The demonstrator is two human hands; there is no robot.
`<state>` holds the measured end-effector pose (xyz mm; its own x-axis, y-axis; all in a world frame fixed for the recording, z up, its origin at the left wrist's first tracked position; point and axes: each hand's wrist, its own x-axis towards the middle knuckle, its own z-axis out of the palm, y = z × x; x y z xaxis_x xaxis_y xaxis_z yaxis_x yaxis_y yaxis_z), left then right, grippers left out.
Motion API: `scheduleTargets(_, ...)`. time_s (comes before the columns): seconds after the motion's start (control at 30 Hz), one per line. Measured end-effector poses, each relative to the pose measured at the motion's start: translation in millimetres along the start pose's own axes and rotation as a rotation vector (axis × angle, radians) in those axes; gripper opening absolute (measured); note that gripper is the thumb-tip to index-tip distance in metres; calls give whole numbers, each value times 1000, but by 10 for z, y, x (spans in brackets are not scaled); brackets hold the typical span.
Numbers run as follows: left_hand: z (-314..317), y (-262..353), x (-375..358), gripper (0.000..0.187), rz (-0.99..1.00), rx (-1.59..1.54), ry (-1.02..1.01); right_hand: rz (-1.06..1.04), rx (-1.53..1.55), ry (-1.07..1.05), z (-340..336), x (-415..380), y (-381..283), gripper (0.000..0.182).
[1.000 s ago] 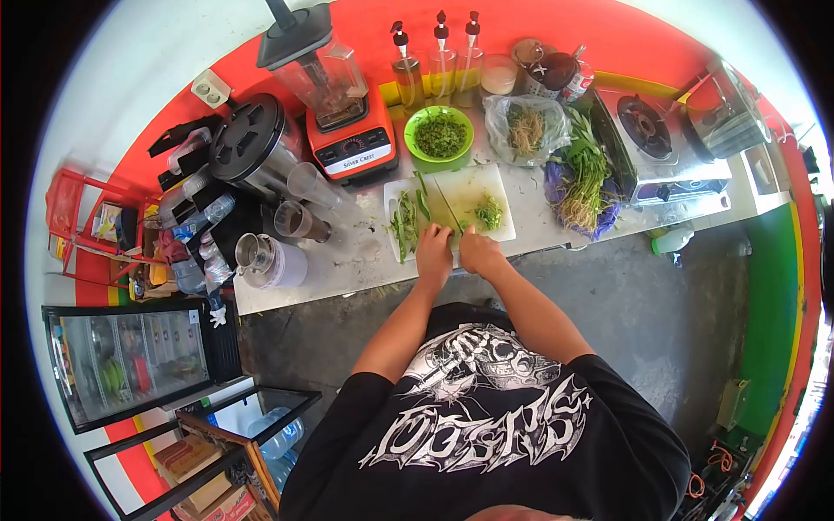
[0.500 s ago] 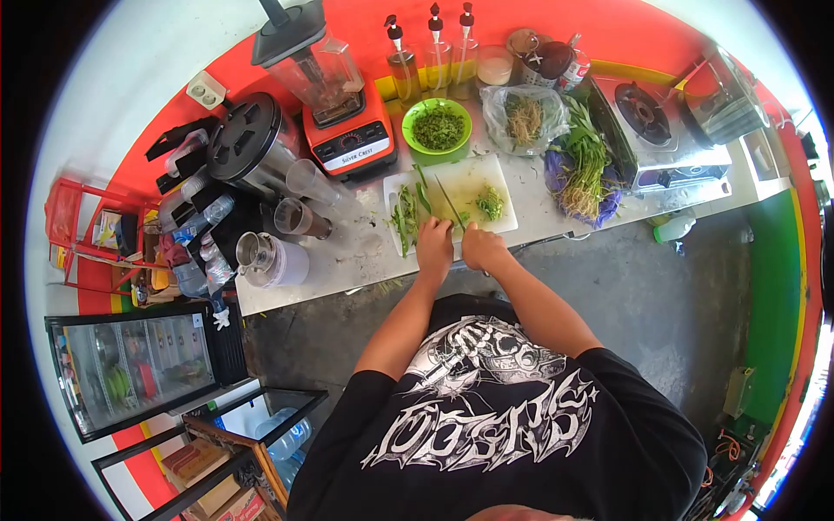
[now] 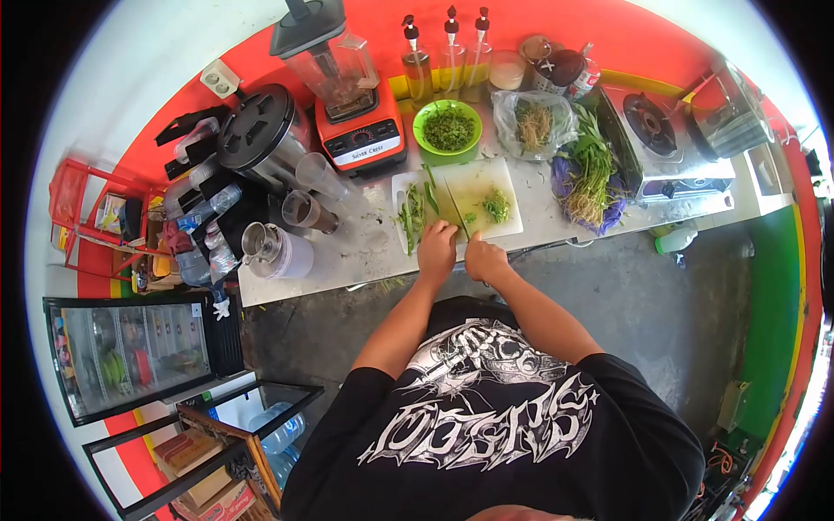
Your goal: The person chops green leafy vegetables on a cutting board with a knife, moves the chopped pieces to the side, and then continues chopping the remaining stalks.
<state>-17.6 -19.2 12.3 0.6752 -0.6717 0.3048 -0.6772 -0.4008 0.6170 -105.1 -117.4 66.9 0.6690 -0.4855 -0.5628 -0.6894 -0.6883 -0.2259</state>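
My right hand is closed around the handle of a knife, whose blade points away from me across the white cutting board. Close beside the blade, my left hand has its fingers curled at the board's near edge. A long green stalk runs to these fingers, which partly hide what they press on. Uncut green stalks lie along the board's left side. A small heap of chopped greens sits on the right side, with a few bits near the blade.
Behind the board stand a green bowl of chopped greens and a red blender. To the right are a plastic bag with roots, a leafy bunch and a gas stove. Cups and a metal jug stand left.
The view has shifted slightly, so the board appears a little farther right. Both hands remain close together at its near edge, and the knife stays in my right hand.
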Motion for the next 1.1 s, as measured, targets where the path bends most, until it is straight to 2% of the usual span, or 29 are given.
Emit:
scheduleTargets(0.23, -52, -9, -44, 17, 38, 25, -17, -25, 26, 0, -153, 62, -12, 35)
scheduleTargets(0.4, -35, -25, -39, 16, 44, -2, 35, -21, 40, 27, -26, -19, -14, 33)
scheduleTargets(0.5, -41, -51, -74, 15, 20, -7, -24, -34, 69, 25, -98, 95, -4, 33)
scheduleTargets(0.57, -2, -147, -91, 14, 23, -107, 41, -49, 73, 24, -128, 136, 25, 33)
scheduleTargets(0.7, -60, -235, -61, 14, 61, -161, -5, -29, 58, 21, -38, 6, -39, 32)
scheduleTargets(0.8, -82, -195, -77, 15, 86, -110, 21, -35, -2, 29, -4, 3, -83, 33)
scheduleTargets(0.9, -88, -205, -62, 21, 153, 28, -57, -78, -61, 39, -68, 77, -46, 35)
scheduleTargets(1.1, -116, -158, -32, 18, 178, 75, -29, -78, -89, 57, -4, -18, -122, 38)
